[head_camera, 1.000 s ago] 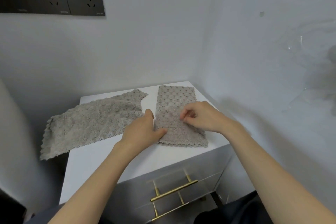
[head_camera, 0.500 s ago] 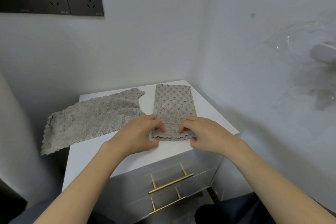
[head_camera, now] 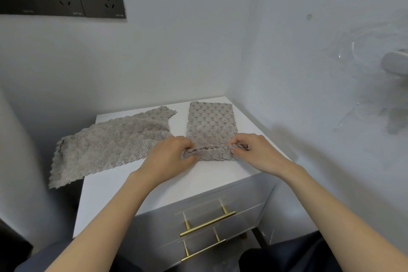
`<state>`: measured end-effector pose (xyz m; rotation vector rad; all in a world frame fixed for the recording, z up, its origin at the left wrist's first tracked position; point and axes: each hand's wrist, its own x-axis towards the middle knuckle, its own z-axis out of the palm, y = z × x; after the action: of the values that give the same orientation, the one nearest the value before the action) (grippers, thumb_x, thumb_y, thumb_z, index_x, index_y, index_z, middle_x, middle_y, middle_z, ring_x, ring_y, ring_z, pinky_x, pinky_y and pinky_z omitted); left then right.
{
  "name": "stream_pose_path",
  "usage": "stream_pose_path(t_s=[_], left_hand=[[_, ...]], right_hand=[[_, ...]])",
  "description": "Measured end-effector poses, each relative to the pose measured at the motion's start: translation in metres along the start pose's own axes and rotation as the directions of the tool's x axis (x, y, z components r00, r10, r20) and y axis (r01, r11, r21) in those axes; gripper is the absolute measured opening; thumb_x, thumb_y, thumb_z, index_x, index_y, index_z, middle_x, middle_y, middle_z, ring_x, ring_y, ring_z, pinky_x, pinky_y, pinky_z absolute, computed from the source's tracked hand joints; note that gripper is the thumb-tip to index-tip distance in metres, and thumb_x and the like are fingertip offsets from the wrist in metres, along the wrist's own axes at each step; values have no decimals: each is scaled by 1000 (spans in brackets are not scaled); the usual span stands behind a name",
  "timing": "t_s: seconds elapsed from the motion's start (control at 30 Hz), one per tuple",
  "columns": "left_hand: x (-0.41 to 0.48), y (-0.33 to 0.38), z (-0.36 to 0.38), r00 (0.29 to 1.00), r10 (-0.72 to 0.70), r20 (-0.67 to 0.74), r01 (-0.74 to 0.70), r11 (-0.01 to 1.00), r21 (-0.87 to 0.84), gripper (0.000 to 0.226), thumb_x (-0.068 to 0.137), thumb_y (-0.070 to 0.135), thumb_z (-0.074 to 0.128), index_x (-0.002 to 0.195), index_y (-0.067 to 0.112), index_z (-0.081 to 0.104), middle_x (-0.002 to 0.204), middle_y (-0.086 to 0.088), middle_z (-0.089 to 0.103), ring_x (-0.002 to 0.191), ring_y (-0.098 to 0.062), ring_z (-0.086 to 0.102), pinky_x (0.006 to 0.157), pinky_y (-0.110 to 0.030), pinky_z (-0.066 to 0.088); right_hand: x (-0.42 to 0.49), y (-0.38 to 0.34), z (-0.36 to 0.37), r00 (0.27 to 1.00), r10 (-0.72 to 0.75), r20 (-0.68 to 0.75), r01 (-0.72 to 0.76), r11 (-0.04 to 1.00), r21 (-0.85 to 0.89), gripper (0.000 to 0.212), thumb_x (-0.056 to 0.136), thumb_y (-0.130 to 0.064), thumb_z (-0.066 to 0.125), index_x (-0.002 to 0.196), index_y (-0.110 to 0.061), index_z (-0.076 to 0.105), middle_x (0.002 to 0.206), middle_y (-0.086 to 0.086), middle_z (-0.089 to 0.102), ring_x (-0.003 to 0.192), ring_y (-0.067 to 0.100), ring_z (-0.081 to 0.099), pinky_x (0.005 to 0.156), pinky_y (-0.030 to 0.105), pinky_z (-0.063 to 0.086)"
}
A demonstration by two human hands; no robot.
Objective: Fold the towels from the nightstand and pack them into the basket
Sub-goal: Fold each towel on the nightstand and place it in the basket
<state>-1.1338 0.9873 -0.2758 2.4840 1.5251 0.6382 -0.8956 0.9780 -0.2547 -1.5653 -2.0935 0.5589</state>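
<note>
To lift near edge evenly, pinching grey scalloped fleece towel strip [head_camera: 212, 121] on white nightstand's [head_camera: 114, 194] right side: left hand [head_camera: 170, 157], right hand [head_camera: 258, 152].

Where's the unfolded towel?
Head view: the unfolded towel lies on the left of the nightstand, overhanging its left edge, left of the left hand and the folded towel.

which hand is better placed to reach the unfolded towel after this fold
Left. The left hand pinches the narrow towel right beside the unfolded towel; the right hand is on the far side.
</note>
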Motion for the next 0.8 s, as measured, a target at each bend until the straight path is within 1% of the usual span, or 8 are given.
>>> stream_pose_path(t_s=[0.13,0.27,0.33,0.4,0.5,0.6,0.7,0.8], left_hand=[[9,-8,4,985,-172,6,169,963,-212,41,88,50,58,70,14,65,67,9,59,69,-16,58,62,-29,41],[13,-11,10,974,-227,13,222,939,-264,56,89,49,57,50,15,38,48,2,33,46,-16,29,53,-29,22],[15,-11,13,971,-238,17,235,942,-240,58,91,49,55,50,19,27,46,4,23,44,-15,22,52,-29,17],[17,-12,15,967,-255,15,253,946,-204,58,92,49,53,51,20,25,44,5,22,43,-15,20,51,-29,16],[19,-12,18,959,-283,8,281,950,-139,55,93,52,50,53,19,29,44,5,24,41,-14,23,47,-28,18],[19,-12,21,963,-268,-29,264,959,-100,54,93,53,48,53,18,34,43,6,28,40,-14,27,45,-27,20],[19,-12,24,962,-261,-73,256,964,-78,54,93,53,48,52,18,40,42,7,33,40,-13,32,45,-26,23],[20,-11,26,959,-269,-88,265,963,-54,52,92,53,49,58,14,53,47,5,46,46,-13,43,47,-25,27]], right_hand=[[5,7,0,998,57,-14,-58,998,-18,6,93,-18,56,89,-22,58,67,-9,48,61,3,42,55,14,33],[8,11,1,993,109,-43,-111,991,-69,15,95,-26,55,89,-13,59,70,-8,50,66,11,45,58,21,34],[9,11,3,989,134,-60,-141,982,-129,19,96,-30,54,81,-18,55,76,-8,60,76,17,53,68,31,39],[10,11,6,983,151,-108,-172,958,-230,24,97,-34,52,76,-22,50,90,-4,68,88,23,57,74,34,39],[11,10,13,966,155,-206,-217,922,-321,22,97,-39,51,96,-19,59,100,-5,69,101,26,55,79,33,36],[11,9,18,961,153,-231,-238,885,-400,26,98,-39,47,108,-17,55,102,-1,67,103,26,54,80,36,41],[6,2,19,956,47,-288,-196,836,-513,22,97,-33,49,113,-18,49,105,1,60,103,25,50,77,36,42],[0,-9,23,931,-225,-288,35,840,-542,33,82,2,59,111,-12,62,107,7,60,101,30,53,74,35,39]])
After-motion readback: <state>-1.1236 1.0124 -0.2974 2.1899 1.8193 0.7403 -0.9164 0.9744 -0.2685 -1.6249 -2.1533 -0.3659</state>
